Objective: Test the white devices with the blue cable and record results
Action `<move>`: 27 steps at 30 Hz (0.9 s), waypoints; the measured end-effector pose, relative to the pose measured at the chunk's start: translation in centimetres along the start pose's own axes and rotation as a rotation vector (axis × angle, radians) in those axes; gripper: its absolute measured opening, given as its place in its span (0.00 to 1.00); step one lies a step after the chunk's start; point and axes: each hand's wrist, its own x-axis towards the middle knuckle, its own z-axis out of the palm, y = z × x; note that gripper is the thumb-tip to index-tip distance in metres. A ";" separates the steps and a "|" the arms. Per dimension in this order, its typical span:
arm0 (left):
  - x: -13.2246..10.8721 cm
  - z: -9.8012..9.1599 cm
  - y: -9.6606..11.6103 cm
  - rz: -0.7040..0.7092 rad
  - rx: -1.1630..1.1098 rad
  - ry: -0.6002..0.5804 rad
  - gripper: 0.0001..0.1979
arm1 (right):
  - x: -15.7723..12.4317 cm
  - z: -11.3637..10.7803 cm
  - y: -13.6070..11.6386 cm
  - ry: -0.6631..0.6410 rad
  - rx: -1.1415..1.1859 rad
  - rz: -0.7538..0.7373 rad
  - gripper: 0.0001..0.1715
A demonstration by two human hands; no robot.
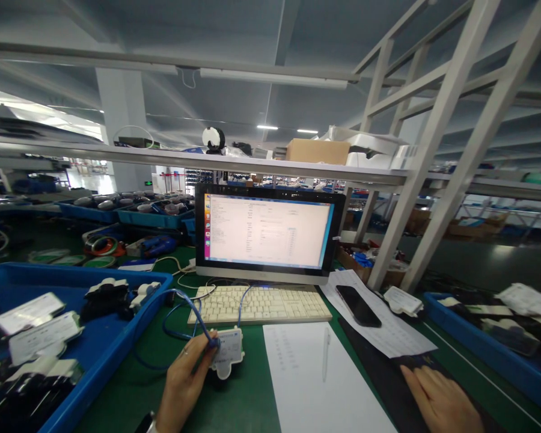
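My left hand [187, 373] pinches the plug end of a blue cable [187, 296] at the left side of a small white device [228, 353]. The device lies on the green table in front of the keyboard [261, 304]. On the right, my right hand [442, 397] rests palm down on a dark mat [383, 367]; what lies under it, if anything, is hidden. Between the hands is a white paper sheet [306, 385] with a pen [327, 355] on it. A lit monitor [265, 231] stands behind the keyboard.
A blue bin [117, 361] with white and black devices stands at the left. Another blue bin [487, 355] is at the right edge. A black phone [358, 305] lies on papers beside the keyboard. Metal uprights [401, 210] and a shelf [252, 163] stand behind.
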 end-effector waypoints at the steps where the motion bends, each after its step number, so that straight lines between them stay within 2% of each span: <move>1: -0.1 0.1 -0.1 -0.006 0.010 0.017 0.13 | 0.8 -0.3 -0.9 -0.018 0.022 0.038 0.28; 4: -0.4 0.0 -0.5 -0.089 0.022 0.086 0.12 | 3.8 -1.0 -4.5 -0.137 0.122 0.199 0.26; 8: -0.7 -0.5 -0.9 -0.284 -0.081 0.134 0.12 | 8.4 -0.6 -9.1 -0.622 0.195 0.400 0.24; 10: -0.8 -0.7 -1.1 -0.334 -0.124 0.136 0.13 | 10.2 0.1 -10.7 -0.791 0.218 0.436 0.25; 13: -0.9 -0.8 -1.3 -0.348 -0.136 0.132 0.14 | 12.0 1.4 -11.7 -0.915 0.385 0.531 0.23; 17: -0.7 -1.0 -0.9 -0.339 -0.109 0.120 0.13 | 12.5 2.5 -11.1 -1.037 0.655 0.646 0.20; 19: -0.6 -1.0 -0.8 -0.341 -0.095 0.123 0.12 | 12.3 2.3 -10.8 -1.081 0.760 0.706 0.21; 21: -0.5 -0.9 -0.7 -0.356 -0.098 0.125 0.13 | 12.2 1.8 -10.9 -1.069 0.891 0.779 0.19; 24: -0.6 -0.7 -0.6 -0.391 -0.116 0.114 0.14 | 12.2 0.9 -12.5 -0.972 1.085 0.841 0.17; 27: -0.6 -0.6 -0.5 -0.412 -0.126 0.104 0.14 | 11.8 0.7 -15.4 -0.811 1.310 0.939 0.18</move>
